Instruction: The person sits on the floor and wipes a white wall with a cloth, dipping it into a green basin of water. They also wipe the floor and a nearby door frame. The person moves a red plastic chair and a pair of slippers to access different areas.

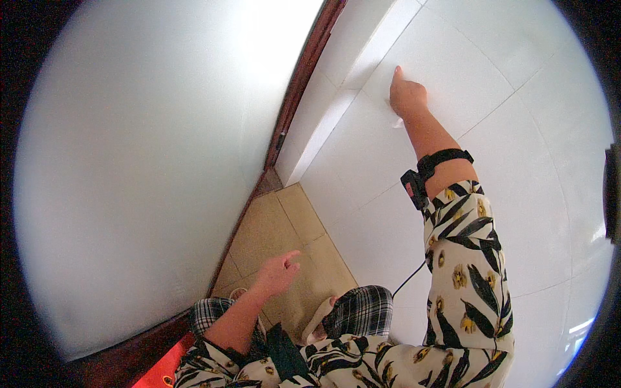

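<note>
My right hand (407,97) reaches far forward at the upper right, against the white tiled surface (485,121). Its thumb or a finger points away from me and the other fingers are curled. A small white scrap (398,123) shows just below the wrist side of that hand; whether the hand holds it is hidden. Nearer to me, my left hand (281,274) hangs over the beige floor tiles (271,218), its fingers partly curled, with nothing visible in it. A black strap with a small device (415,189) sits on my right forearm.
A large pale panel (145,169) with a dark reddish wooden edge (305,63) fills the left side. A white ledge (325,131) runs beside the frame. Something red (165,361) lies at the lower left. A black cable (410,279) passes near my right sleeve.
</note>
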A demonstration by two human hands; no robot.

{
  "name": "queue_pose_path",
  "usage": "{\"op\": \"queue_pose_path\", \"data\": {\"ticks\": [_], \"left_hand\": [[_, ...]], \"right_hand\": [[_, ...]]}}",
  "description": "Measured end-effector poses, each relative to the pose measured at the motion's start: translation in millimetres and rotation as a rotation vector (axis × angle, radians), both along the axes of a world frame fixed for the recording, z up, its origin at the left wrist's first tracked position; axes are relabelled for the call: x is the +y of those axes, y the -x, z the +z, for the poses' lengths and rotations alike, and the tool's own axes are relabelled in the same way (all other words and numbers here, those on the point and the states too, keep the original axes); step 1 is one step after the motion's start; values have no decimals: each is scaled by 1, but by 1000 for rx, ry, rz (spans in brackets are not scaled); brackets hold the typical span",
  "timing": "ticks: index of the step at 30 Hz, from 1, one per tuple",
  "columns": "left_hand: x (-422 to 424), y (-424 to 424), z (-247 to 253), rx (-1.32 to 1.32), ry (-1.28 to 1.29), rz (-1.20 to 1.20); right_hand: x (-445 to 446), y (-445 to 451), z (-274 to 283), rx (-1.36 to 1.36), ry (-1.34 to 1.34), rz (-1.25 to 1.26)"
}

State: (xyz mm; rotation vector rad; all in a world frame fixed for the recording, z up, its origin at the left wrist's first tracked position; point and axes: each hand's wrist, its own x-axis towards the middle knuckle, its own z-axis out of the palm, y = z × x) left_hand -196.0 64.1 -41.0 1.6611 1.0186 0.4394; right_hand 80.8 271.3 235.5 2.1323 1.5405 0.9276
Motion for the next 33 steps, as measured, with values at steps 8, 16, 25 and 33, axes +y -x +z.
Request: {"op": "queue_pose_path", "data": {"ticks": [8, 16, 25, 33], "left_hand": [[1, 3, -3, 52, -53, -16], [0, -1, -9, 23, -119, 5], [-1, -2, -16, 7, -100, 18], [-1, -3, -5, 28, -35, -20]], "right_hand": [[6, -12, -5, 81, -39, 81], [6, -16, -3, 92, -43, 40], [13, -11, 5, 76, -199, 136], [25, -54, 44, -575, -315, 442]]}}
